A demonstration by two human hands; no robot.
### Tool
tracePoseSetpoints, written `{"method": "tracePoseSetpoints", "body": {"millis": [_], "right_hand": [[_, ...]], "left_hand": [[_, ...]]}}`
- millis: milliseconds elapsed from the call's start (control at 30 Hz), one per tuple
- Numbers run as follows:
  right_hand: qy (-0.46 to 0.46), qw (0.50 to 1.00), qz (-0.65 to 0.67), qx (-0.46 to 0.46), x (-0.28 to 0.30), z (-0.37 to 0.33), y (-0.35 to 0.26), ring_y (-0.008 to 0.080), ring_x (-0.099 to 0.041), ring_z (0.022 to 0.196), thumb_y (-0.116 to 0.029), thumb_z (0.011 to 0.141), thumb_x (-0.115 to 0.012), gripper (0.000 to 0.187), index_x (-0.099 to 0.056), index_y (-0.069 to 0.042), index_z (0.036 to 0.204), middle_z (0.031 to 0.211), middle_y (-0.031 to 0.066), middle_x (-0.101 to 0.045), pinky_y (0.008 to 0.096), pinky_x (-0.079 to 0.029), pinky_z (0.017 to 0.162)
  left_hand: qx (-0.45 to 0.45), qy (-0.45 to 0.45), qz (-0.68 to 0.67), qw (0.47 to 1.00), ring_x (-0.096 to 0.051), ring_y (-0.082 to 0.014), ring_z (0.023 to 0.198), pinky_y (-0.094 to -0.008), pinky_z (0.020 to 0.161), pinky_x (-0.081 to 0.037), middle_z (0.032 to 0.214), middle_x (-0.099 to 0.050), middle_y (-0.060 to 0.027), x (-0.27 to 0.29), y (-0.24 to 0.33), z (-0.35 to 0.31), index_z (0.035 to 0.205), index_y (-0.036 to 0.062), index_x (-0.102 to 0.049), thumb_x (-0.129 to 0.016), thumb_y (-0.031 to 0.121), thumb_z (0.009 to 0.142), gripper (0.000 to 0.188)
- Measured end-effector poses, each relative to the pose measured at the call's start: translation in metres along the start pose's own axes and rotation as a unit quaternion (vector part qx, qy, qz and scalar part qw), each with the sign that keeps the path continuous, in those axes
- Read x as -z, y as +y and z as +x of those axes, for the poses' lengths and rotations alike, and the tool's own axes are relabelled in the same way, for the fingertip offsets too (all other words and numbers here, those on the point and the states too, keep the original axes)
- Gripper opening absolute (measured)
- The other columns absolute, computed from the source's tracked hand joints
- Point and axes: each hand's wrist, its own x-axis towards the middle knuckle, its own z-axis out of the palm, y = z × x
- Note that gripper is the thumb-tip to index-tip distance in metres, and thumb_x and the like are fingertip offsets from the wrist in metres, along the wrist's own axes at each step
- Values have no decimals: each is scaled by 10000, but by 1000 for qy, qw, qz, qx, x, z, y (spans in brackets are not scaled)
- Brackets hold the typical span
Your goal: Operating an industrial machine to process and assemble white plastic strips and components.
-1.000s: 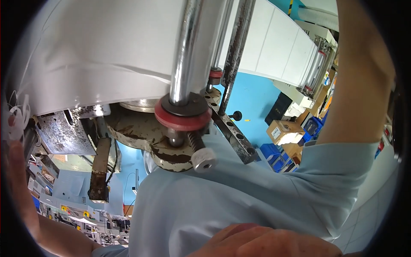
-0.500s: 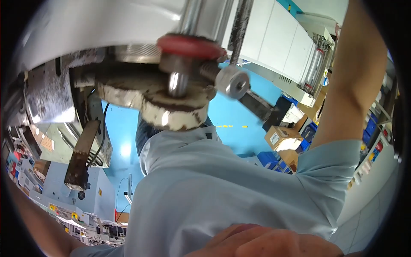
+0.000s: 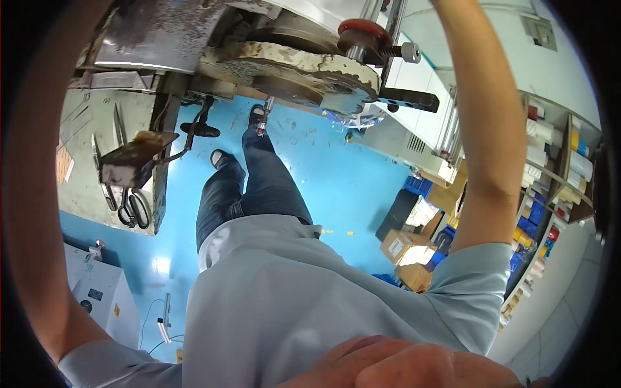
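Observation:
Both my arms stretch up past the top edge, so my left hand and my right hand are out of the picture; what they touch or hold is hidden. Between the arms stands a machine with a worn, chipped cream metal casting (image 3: 294,61). A red ring (image 3: 365,27) sits above its right end, beside a threaded bolt (image 3: 409,52) with a silver head. Below them a dark flat bar (image 3: 414,99) juts out to the right. At the upper left is a scuffed grey metal plate (image 3: 152,39). A brown-stained block (image 3: 132,161) hangs by a bent arm.
A worktop (image 3: 77,123) on the left bears black-handled scissors (image 3: 134,210) and other long metal tools. A pale cabinet (image 3: 103,284) stands lower left. On the right are cardboard boxes (image 3: 404,249) and shelves (image 3: 550,158) with rolls and blue bins. The floor (image 3: 323,174) is blue.
The view has shifted: the machine appears higher and farther off. My legs, feet and the scissors on the worktop now show. My left forearm now rises along the left edge.

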Motion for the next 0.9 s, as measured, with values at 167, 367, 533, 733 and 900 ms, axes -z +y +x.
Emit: {"method": "tracePoseSetpoints", "body": {"millis": [167, 367, 533, 733, 900], "right_hand": [[-18, 994, 36, -102, 1, -13, 10, 88, -527, 608, -180, 847, -669, 192, -602, -22, 762, 656, 10, -581, 249, -424, 567], [-11, 973, 30, -229, -2, -34, -17, 131, -585, 764, -126, 868, -634, 131, -568, -31, 806, 798, 52, -614, 270, -455, 663], [-19, 955, 262, -139, -20, -47, -18, 118, -617, 738, -141, 834, -689, 303, -633, 6, 1093, 853, 42, -676, 257, -495, 691], [-55, 961, 233, -139, -31, -76, -57, 195, -608, 1001, -261, 816, -739, 603, -508, 15, 1300, 1236, 160, -582, 319, -483, 871], [143, 932, 260, -207, -31, -112, -70, 212, -618, 1009, -158, 823, -720, 755, -307, -15, 1440, 1340, 205, -507, 326, -503, 829]], "left_hand": [[-18, 101, -11, 995, -622, -225, 912, -276, 788, -484, 1049, -649, -138, 23, -2, -10, 1200, -94, -563, -606, 141, 881, 399], [-253, 256, 372, 856, -647, -287, 790, -357, 746, -501, 864, -669, -161, 19, -6, -50, 1064, -25, -641, -611, 100, 852, 248], [-144, 171, 452, 863, -623, -394, 922, -470, 787, -509, 1014, -626, -195, -30, -36, -30, 1243, 90, -480, -677, 148, 794, 494], [-147, 136, 470, 860, -635, -404, 900, -481, 786, -519, 1010, -622, -224, 0, -67, 2, 1017, 21, -587, -595, 73, 811, 212], [-133, 151, 529, 824, -604, -423, 956, -490, 834, -493, 1008, -621, -242, 29, -87, 22, 1074, 19, -602, -643, 111, 784, 307]]}}
